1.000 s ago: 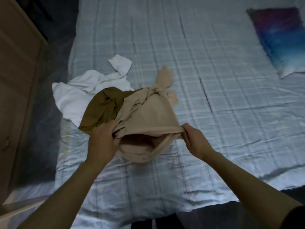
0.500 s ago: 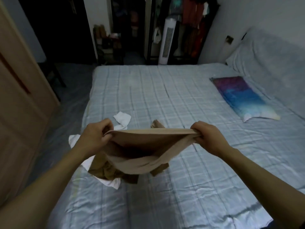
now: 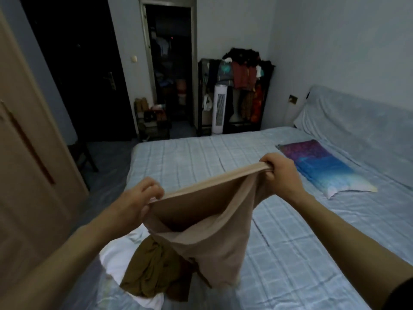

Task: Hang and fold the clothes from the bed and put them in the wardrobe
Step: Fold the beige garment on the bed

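Head view, dim room. Beige garment [image 3: 207,222] held up in the air over the near left part of the bed [image 3: 290,253], stretched by its top hem between both hands. Left hand [image 3: 134,204]: fingers curled, pinching the left end of the hem. Right hand [image 3: 282,173]: fingers curled round the bunched right end of the hem, held higher and farther than the left, so the hem slopes up to the right. The garment's opening gapes toward the camera; the body of the cloth hangs down, lower edge just above the bedsheet (contact with the sheet cannot be judged).

Below and left of the hanging cloth: olive-brown garment [image 3: 154,269], crumpled, lying on top of a white garment [image 3: 116,256] at the near left edge of the bed. The beige cloth overlaps the olive one in this view.

Far right on the bed: purple-and-blue pillow [image 3: 321,166], well apart from the clothes. Wooden wardrobe door [image 3: 26,171] at far left. Beyond the bed: white tower fan [image 3: 220,108] beside a dark clothes rack [image 3: 245,86] with garments.
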`<action>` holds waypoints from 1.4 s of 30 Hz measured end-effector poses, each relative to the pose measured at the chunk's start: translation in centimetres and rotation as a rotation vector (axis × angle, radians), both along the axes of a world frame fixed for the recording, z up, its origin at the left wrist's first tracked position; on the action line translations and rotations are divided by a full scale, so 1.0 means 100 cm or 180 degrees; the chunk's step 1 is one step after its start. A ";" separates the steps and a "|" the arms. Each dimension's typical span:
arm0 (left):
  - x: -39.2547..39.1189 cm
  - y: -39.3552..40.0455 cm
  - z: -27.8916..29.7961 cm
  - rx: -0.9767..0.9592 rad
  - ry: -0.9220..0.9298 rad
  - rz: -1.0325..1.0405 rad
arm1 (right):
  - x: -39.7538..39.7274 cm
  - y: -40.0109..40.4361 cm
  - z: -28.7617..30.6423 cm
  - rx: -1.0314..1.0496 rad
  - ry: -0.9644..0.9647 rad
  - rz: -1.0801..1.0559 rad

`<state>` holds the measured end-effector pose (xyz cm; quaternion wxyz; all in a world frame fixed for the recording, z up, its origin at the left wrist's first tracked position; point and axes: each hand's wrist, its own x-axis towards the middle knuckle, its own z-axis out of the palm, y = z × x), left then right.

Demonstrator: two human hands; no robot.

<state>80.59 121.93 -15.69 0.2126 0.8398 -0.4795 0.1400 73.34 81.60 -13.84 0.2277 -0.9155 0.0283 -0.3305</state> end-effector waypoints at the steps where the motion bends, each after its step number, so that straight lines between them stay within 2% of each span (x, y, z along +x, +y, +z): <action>1: 0.000 -0.006 0.006 0.0194 -0.0216 -0.0048 | 0.001 -0.006 0.009 0.0057 -0.0072 -0.0076; 6: 0.011 -0.031 0.037 0.0767 -0.0590 -0.0169 | 0.003 -0.046 0.055 0.0040 -0.0325 -0.0260; 13: 0.013 -0.056 0.082 0.0765 -0.0573 -0.0079 | 0.006 -0.090 0.087 0.0039 -0.0533 -0.0386; 16: 0.020 -0.063 0.086 0.1084 -0.1075 0.0022 | 0.005 -0.105 0.090 0.0023 -0.0540 -0.0386; 18: 0.027 -0.070 0.085 0.1015 -0.1329 0.0043 | 0.004 -0.113 0.089 0.0025 -0.0485 -0.0418; 20: 0.028 -0.075 0.085 0.0586 -0.1274 0.0199 | 0.004 -0.119 0.088 0.0031 -0.0466 -0.0425; 25: 0.024 -0.093 0.100 -0.1276 -0.0484 0.0846 | -0.004 -0.128 0.085 -0.0020 -0.0313 -0.0114; 28: 0.024 -0.105 0.109 -0.1726 -0.0013 0.1026 | -0.005 -0.127 0.079 -0.0036 0.0048 0.0257; 33: 0.027 -0.108 0.106 -0.1163 0.0436 0.0465 | -0.011 -0.121 0.064 -0.0109 0.0541 0.0828; 39: 0.038 -0.089 0.093 -0.0274 -0.0148 0.0177 | -0.020 -0.115 0.052 -0.0087 0.0702 0.1470; 42: 0.038 -0.086 0.085 0.0074 -0.0218 0.0137 | -0.023 -0.111 0.054 -0.0189 0.1047 0.1808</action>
